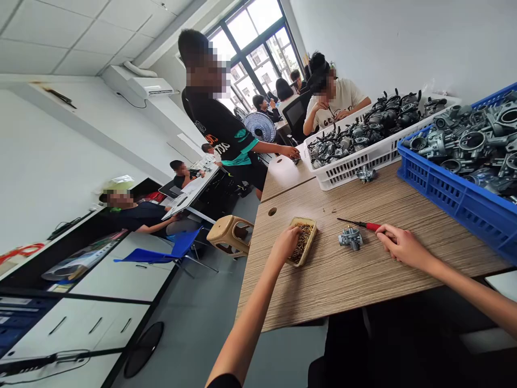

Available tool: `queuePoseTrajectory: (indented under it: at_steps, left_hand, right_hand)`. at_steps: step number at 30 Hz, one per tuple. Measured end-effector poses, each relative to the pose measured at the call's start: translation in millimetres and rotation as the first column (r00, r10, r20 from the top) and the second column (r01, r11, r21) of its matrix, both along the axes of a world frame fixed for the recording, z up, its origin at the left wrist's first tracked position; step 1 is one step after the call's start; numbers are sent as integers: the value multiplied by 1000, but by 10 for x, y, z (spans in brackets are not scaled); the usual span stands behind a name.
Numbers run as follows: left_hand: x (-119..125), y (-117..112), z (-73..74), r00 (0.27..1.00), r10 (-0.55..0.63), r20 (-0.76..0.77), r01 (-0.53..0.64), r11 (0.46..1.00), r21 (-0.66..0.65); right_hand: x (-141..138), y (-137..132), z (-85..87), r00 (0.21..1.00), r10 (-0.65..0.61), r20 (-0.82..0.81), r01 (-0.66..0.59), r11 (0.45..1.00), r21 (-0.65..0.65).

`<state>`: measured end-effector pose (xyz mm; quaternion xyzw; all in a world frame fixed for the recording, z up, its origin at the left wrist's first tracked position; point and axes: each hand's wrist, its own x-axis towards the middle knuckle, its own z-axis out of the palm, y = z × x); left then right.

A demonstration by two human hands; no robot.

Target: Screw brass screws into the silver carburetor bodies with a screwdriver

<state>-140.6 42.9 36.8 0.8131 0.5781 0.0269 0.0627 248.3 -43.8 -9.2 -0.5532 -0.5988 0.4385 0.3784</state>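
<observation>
Grip, left: left hand (285,243) is bent over the near edge of the tray (304,220), fingertips sunk among the brass screws (302,243); whether a screw is pinched cannot be told.
Grip, right: right hand (399,245) is closed lightly on the red handle end of the screwdriver (369,225), which lies flat on the table (343,280) with its tip pointing away from the hand.
Workpiece: a small grey carburettor (350,237) is set on the table between the two hands, just beside the tray and touched by neither.
Stock: a white basket (355,161) and a blue crate (444,194) of like castings are ranged along the far edge (one loose casting (365,174) lies beside the basket).
Others: a standing person's hand (291,153) is rested on the next table, well apart.
Doing it well: a single screw is best lifted by its head, the tray steadied by the palm so that it is not tipped.
</observation>
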Motion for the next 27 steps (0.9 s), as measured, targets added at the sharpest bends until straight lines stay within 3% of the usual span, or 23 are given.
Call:
queuePoseTrajectory:
  at_steps: [3, 9, 16, 27]
  left_hand:
    - [36, 25, 79, 997, 0, -79, -3, 999, -39]
    - [35, 51, 107, 996, -11, -84, 8, 999, -38]
    - [44, 25, 33, 993, -35, 115, 33, 999, 13]
    - [79, 48, 25, 977, -79, 196, 80, 997, 3]
  right_hand:
    - [3, 6, -5, 1000, 8, 6, -8, 1000, -1]
    - [15, 22, -31, 1000, 19, 24, -20, 999, 31]
    - [14, 17, -47, 1000, 21, 1, -21, 999, 40]
    - [-7, 4, -21, 1000, 23, -3, -22, 998, 58]
